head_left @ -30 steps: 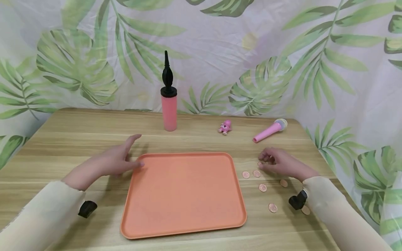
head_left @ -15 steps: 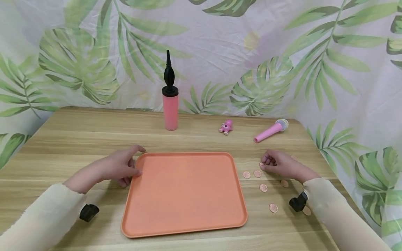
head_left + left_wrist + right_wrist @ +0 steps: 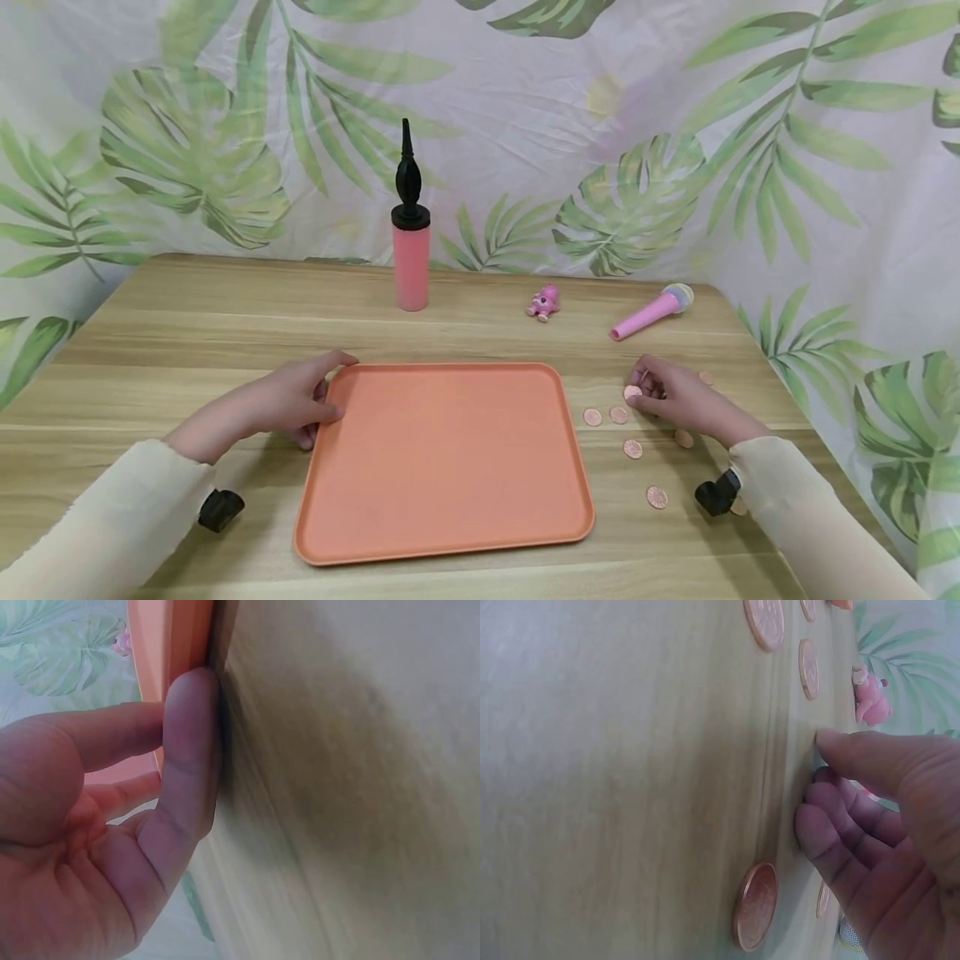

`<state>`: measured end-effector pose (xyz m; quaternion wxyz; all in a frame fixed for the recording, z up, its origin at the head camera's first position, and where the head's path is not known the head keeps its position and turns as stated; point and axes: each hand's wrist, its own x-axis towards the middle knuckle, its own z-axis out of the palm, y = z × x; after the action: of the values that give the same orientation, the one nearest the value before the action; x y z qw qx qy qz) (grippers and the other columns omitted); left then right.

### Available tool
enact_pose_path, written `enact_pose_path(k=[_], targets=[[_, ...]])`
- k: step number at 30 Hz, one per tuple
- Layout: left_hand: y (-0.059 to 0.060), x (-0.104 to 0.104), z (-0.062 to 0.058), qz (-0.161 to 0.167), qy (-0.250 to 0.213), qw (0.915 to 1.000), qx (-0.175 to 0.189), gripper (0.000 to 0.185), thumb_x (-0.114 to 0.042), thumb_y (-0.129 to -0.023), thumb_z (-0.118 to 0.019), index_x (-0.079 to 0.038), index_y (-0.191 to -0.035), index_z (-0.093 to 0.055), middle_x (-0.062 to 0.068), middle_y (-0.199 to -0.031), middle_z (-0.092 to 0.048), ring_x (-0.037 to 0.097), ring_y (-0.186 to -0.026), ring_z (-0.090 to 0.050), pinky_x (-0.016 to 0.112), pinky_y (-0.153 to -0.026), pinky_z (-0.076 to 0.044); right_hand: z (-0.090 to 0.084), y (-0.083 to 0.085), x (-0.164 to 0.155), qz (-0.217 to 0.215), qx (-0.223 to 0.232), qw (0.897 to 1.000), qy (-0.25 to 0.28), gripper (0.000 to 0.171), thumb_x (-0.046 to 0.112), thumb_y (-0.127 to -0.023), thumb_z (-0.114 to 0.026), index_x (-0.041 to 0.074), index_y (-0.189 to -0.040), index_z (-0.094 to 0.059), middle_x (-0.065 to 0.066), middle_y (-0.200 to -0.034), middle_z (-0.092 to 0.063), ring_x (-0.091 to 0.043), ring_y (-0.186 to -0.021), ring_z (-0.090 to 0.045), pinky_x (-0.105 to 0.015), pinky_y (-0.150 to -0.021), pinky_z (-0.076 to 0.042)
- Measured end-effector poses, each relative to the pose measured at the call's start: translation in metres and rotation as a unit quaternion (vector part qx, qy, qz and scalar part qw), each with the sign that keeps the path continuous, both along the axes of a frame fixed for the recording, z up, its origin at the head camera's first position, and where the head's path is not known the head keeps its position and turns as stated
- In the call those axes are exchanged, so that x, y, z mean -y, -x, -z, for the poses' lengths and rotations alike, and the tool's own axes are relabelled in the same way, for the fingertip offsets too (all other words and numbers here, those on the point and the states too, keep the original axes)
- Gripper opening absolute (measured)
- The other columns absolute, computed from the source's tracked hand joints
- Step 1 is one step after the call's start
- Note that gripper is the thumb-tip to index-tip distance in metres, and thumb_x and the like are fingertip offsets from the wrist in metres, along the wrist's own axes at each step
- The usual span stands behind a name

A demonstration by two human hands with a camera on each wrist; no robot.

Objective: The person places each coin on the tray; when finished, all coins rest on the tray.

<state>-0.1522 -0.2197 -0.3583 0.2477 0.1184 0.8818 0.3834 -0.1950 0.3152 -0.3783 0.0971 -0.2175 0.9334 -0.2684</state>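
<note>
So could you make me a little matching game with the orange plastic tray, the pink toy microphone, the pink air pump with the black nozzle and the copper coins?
Things:
1. orange plastic tray
2. pink toy microphone
3. pink air pump with black nozzle
4. copper coins

Descriptions:
A. stands upright
B. scattered flat by the right hand
C. left hand grips its corner
D. lies on its side

Pairs: 1-C, 2-D, 3-A, 4-B

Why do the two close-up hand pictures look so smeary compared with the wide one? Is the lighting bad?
Head view: even, soft light, sharp throughout, faint shadows under the tray and left hand. Left wrist view: the table is streaked with blur, with a dark shadow beside the fingers. Right wrist view: the wood looks hazy; the near coin is fairly crisp beside the right hand.
</note>
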Motion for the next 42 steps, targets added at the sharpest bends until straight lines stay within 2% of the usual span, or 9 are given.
enact_pose_path(k=[7,12,18,22,30,37,42], targets=[[0.0,0.001,0.002,0.004,-0.005,0.9999,-0.009,0.073,-0.002,-0.098,-0.069,0.002,-0.158,-0.029,0.013,-0.081,-0.054,0.018,-0.058,-0.067,0.036,-0.054,-0.062,-0.002,0.0,0.001,0.014,0.058,0.997,0.051,0.016,0.014,-0.103,-0.068,0.001,-0.106,-0.059,-0.007,-0.083,-0.065,-0.006,-0.068,-0.058,-0.024,-0.061,-0.055],[0.001,0.002,0.002,0.005,-0.007,0.9999,-0.009,0.073,-0.002,-0.098,-0.068,0.003,-0.159,-0.028,0.013,-0.082,-0.053,0.017,-0.058,-0.067,0.036,-0.054,-0.062,0.0,0.003,0.008,0.038,0.096,0.989,0.103,0.021,0.013,-0.103,-0.068,-0.003,-0.111,-0.057,-0.013,-0.091,-0.069,-0.008,-0.072,-0.065,-0.027,-0.065,-0.061],[0.002,0.001,0.003,0.011,-0.009,0.9998,-0.015,0.071,-0.003,-0.099,-0.067,0.004,-0.158,-0.029,0.012,-0.08,-0.055,0.017,-0.058,-0.067,0.034,-0.053,-0.061,-0.002,0.009,0.031,0.058,0.118,0.978,0.162,0.027,0.016,-0.102,-0.069,-0.003,-0.116,-0.056,-0.016,-0.095,-0.069,-0.012,-0.076,-0.068,-0.028,-0.072,-0.062],[0.004,-0.001,0.005,0.009,-0.018,0.9997,-0.013,0.071,-0.002,-0.099,-0.067,0.004,-0.159,-0.028,0.012,-0.078,-0.056,0.017,-0.057,-0.067,0.034,-0.054,-0.061,-0.006,0.014,0.054,0.05,0.127,0.972,0.19,0.026,0.015,-0.102,-0.069,-0.002,-0.118,-0.056,-0.018,-0.097,-0.068,-0.013,-0.078,-0.069,-0.028,-0.074,-0.063],[0.004,-0.007,0.005,0.001,-0.034,0.9994,-0.001,0.069,-0.002,-0.098,-0.065,0.001,-0.158,-0.03,0.013,-0.078,-0.056,0.019,-0.058,-0.067,0.034,-0.055,-0.062,-0.007,0.021,0.107,0.022,0.182,0.951,0.249,0.022,0.005,-0.1,-0.068,-0.002,-0.117,-0.055,-0.016,-0.097,-0.07,-0.012,-0.076,-0.068,-0.027,-0.073,-0.063],[0.004,-0.007,0.005,0.001,-0.031,0.9995,-0.002,0.069,-0.002,-0.099,-0.065,0.002,-0.158,-0.029,0.013,-0.078,-0.057,0.018,-0.057,-0.066,0.035,-0.055,-0.062,-0.004,0.024,0.149,-0.005,0.2,0.946,0.254,0.018,0.002,-0.1,-0.068,-0.003,-0.114,-0.057,-0.013,-0.088,-0.069,-0.012,-0.07,-0.066,-0.026,-0.069,-0.061],[0.004,-0.007,0.005,0.004,-0.031,0.9995,-0.005,0.068,-0.002,-0.099,-0.064,0.004,-0.157,-0.028,0.013,-0.077,-0.059,0.017,-0.057,-0.065,0.035,-0.054,-0.062,-0.001,0.023,0.179,-0.014,0.211,0.943,0.257,0.017,0.004,-0.1,-0.069,-0.003,-0.112,-0.058,-0.013,-0.089,-0.07,-0.013,-0.071,-0.068,-0.028,-0.07,-0.062]])
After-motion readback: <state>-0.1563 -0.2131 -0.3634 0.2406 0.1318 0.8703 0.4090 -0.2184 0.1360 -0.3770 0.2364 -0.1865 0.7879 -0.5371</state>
